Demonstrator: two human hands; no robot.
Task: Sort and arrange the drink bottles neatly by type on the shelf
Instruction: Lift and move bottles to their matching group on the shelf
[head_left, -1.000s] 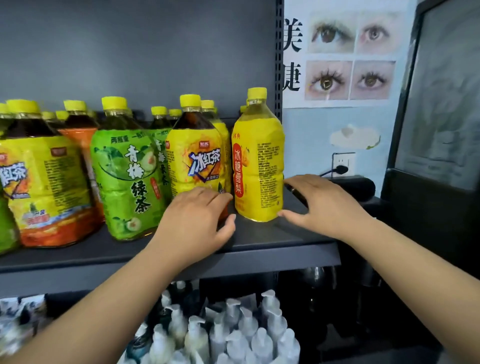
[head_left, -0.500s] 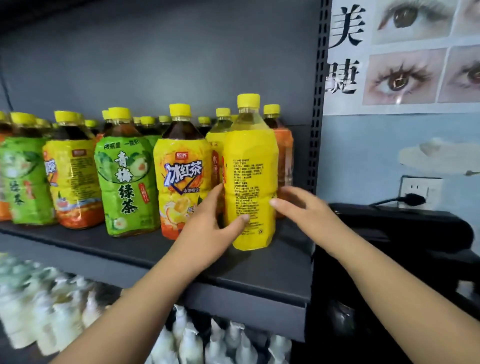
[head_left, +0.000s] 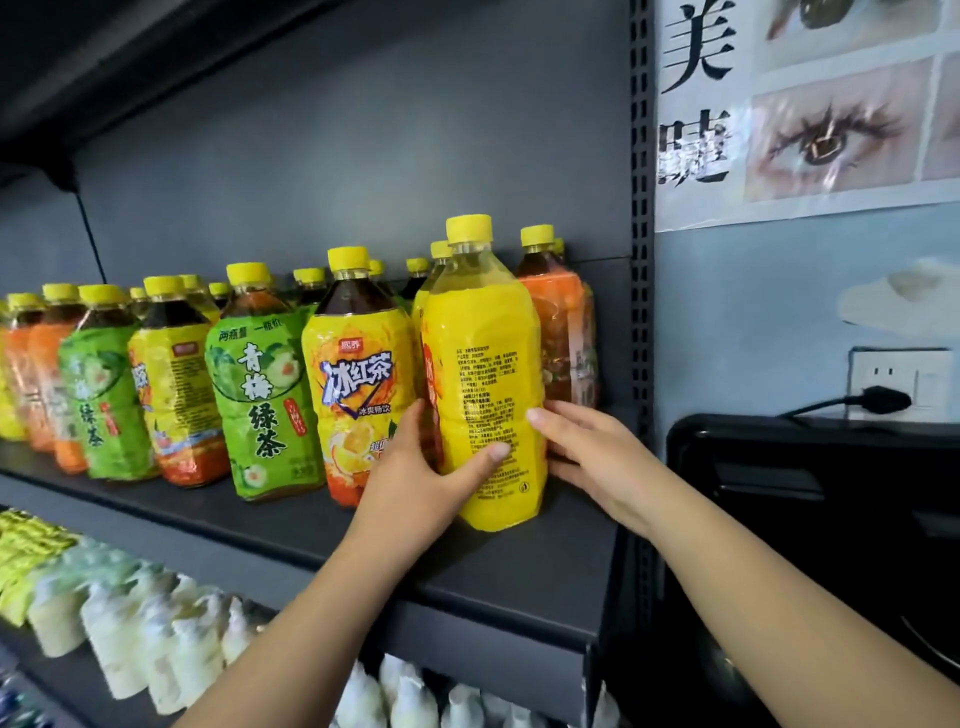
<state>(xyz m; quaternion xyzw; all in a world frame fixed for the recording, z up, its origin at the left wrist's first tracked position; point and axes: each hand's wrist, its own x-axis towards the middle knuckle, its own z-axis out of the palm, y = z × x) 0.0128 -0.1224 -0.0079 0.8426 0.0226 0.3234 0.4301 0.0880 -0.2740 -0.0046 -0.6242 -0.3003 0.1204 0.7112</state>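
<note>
– Dark grey steel shelf (head_left: 519, 561), grey back panel (head_left: 363, 156), perforated upright (head_left: 641, 260) at the right end. Report the change.

– One second back, both grips lay on the shelf, one either side of the yellow bottle (head_left: 483, 374). Now the left grip (head_left: 415, 478) wraps its left flank, thumb across the front. The right grip (head_left: 592, 457) holds the right flank, thumb on the front edge, fingers passing behind. Neither is wide; both are closed on that one bottle.

– Bottle position?

– Front row, right end, upright. It stands just beside the iced-tea bottle (head_left: 358, 374) and in front of an orange bottle (head_left: 558, 338). The base appears to sit on the shelf; lift-off cannot be confirmed. The label has rotated: the fine-print panel faces out where the red title strip did.

– Meaning for the task?

– Judgement: the bottle is secured for moving or re-facing. Sorting is incomplete, since the green bottle (head_left: 260, 384) and the yellow and orange types alternate along the row.

– Materials?

– Clear plastic bodies, faceted shoulders, glossy shrink sleeves, yellow caps (head_left: 468, 228). The sleeves are probably slick, so a two-sided hold suits them.
</note>
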